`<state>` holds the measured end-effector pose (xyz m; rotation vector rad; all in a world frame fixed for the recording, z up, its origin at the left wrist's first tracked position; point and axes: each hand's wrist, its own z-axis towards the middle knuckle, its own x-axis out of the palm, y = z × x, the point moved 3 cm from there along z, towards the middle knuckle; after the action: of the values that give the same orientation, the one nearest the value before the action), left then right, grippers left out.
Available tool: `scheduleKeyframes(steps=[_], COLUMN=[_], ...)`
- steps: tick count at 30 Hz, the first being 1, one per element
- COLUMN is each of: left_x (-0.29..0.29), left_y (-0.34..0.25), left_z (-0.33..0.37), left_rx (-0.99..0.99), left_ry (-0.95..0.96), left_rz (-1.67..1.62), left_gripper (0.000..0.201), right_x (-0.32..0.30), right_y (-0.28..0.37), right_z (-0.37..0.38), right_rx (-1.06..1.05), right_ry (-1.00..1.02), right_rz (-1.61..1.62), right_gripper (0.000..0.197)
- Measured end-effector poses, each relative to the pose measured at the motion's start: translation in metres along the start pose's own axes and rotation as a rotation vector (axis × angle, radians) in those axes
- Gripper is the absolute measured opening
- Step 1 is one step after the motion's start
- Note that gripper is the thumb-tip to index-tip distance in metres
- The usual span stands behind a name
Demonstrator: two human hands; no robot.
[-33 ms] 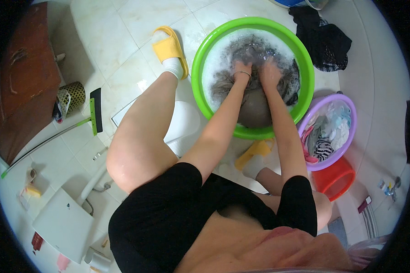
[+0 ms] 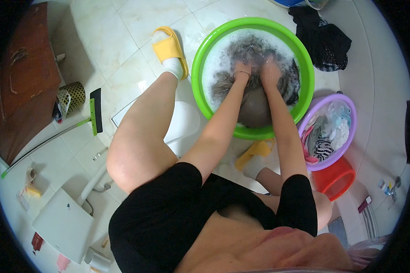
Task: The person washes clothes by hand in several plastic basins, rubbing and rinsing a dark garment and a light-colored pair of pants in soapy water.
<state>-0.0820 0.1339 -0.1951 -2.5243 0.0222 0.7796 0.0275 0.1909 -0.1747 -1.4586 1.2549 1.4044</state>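
Note:
A round green basin [image 2: 197, 84] holds soapy water with white foam and wet, dark grey-brown cloth [image 2: 255, 109]. Both my arms reach down into it. My left hand [image 2: 243, 69], with a thin bracelet at the wrist, presses into the cloth near the middle of the basin. Just to its right, my right hand [image 2: 270, 73] is sunk in the same cloth. Water, suds and fabric hide the fingers of both hands, so their grip does not show. Part of the cloth bulges smoothly near the basin's closest edge.
A purple basin [image 2: 351, 129] of assorted clothes stands at the right, beside a red bucket [image 2: 335, 182]. Black clothing [image 2: 325, 41] lies beyond. My feet wear yellow slippers [image 2: 171, 48]. Left are a green-handled floor squeegee [image 2: 95, 111], a patterned bin [image 2: 73, 98] and a brown cabinet [image 2: 25, 82].
The suds and wet cloth around my hands have shifted very slightly. Both hands stay in almost the same place inside the green basin.

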Motion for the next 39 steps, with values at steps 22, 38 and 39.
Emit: scheduleKeyframes(steps=[22,38,39], left_x=[-0.014,-0.006,-0.009], left_y=[0.003,0.000,-0.007], left_z=[-0.002,-0.027,-0.031], left_rx=[0.055,-0.043,-0.026], left_ry=[0.161,0.442,0.464], left_rz=[-0.709,-0.927,-0.903], left_gripper=[0.062,0.056,0.054], right_x=[-0.035,-0.101,-0.106], right_y=[0.019,0.053,0.055], right_z=[-0.029,-0.054,-0.057], right_rx=[-0.102,-0.250,-0.252], right_ry=[-0.325,0.036,0.028], right_rz=[0.155,0.882,0.881], right_gripper=[0.031,0.024,0.024])
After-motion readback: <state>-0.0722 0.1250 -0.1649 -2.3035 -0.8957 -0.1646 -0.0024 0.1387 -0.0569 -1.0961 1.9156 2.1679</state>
